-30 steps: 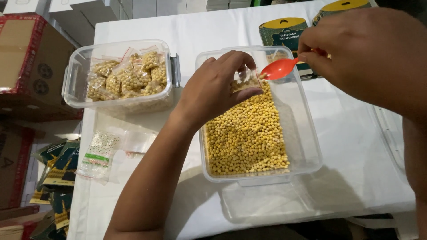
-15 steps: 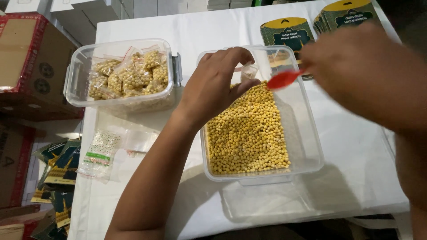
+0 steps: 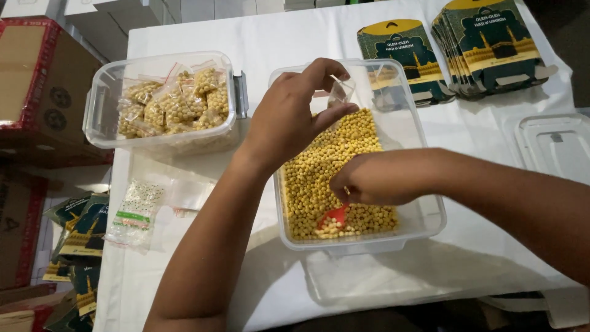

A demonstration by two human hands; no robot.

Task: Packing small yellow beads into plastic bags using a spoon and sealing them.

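Observation:
My left hand (image 3: 294, 117) pinches a small clear plastic bag (image 3: 340, 92) and holds it up over the far half of a clear tub (image 3: 430, 215) filled with yellow beans (image 3: 326, 172). My right hand (image 3: 384, 178) grips a red plastic spoon (image 3: 334, 216) whose bowl is dug into the beans near the tub's front edge. The spoon's handle is hidden inside my fist.
A second clear tub (image 3: 98, 117) at the left holds several filled bean bags. Empty bags (image 3: 136, 212) lie on the white table. Stacks of dark green printed cards (image 3: 485, 46) sit at the back right, a clear lid (image 3: 553, 147) at the right, cardboard boxes (image 3: 37, 74) at the left.
My right hand has swung down from above the tub's far right corner to its near end and pushed the red spoon into the beans. My left hand stays holding the bag.

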